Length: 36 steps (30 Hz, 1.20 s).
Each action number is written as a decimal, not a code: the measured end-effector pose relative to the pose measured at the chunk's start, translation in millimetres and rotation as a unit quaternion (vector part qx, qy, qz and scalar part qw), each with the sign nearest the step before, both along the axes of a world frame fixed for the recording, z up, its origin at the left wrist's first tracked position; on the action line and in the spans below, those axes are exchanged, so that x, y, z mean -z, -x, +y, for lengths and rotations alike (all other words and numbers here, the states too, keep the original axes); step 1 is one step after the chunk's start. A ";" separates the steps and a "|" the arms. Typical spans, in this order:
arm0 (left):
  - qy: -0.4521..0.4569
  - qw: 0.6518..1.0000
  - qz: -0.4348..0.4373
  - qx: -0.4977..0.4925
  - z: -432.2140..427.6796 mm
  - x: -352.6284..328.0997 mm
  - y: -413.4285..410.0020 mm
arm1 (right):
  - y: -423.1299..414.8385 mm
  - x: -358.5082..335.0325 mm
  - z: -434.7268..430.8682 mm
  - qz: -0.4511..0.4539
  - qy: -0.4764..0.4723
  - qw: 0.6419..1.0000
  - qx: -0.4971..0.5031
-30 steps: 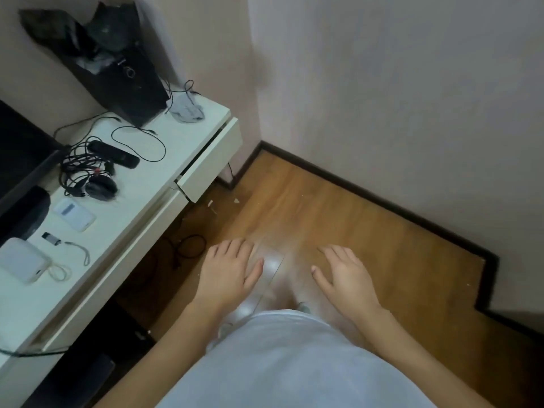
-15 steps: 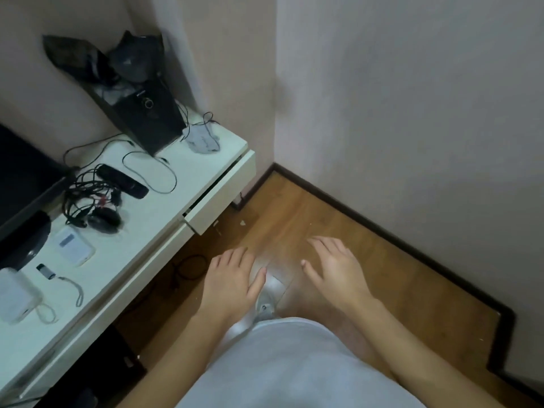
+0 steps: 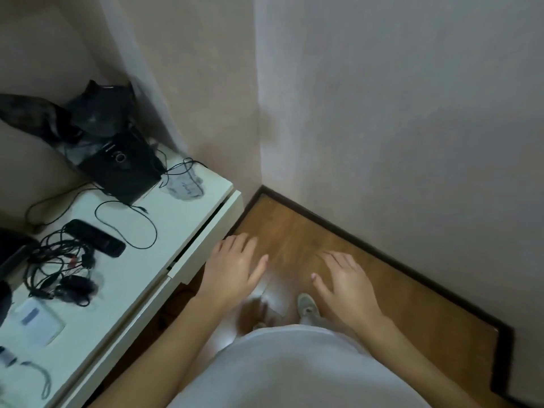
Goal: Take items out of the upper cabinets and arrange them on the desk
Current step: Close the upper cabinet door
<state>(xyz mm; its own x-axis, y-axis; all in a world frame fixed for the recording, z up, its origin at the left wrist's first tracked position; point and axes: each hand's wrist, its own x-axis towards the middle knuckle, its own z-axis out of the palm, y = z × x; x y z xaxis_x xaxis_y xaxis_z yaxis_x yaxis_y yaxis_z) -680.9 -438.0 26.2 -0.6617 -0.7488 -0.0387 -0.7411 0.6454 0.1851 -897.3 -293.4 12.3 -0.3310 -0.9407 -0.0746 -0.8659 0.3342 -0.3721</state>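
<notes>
The left hand and the right hand are spread and hold nothing. The desk is just beside the left hand; no upper cabinets show. I think looking up first, then reaching with 2 hands, works best.

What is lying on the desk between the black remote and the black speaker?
A thin black cable loops across the white desk between the remote and the speaker, as the head view shows.
</notes>
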 end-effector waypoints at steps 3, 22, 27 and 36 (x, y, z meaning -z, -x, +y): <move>0.015 0.999 -0.002 -0.044 -9.1 -0.7 -1.8 | 11.2 0.5 -35.3 -0.004 -0.003 0.999 -0.053; 0.039 0.941 0.005 -0.337 32.8 -51.6 27.5 | 45.3 -53.4 -189.7 -0.018 0.023 0.936 -0.352; 0.086 0.921 0.059 -0.374 14.4 -100.2 38.3 | 52.0 -107.0 -213.4 -0.100 0.080 0.925 -0.358; 0.203 0.909 0.139 -0.337 -35.8 -225.2 43.4 | 50.5 -257.4 -268.3 -0.258 0.250 0.856 -0.372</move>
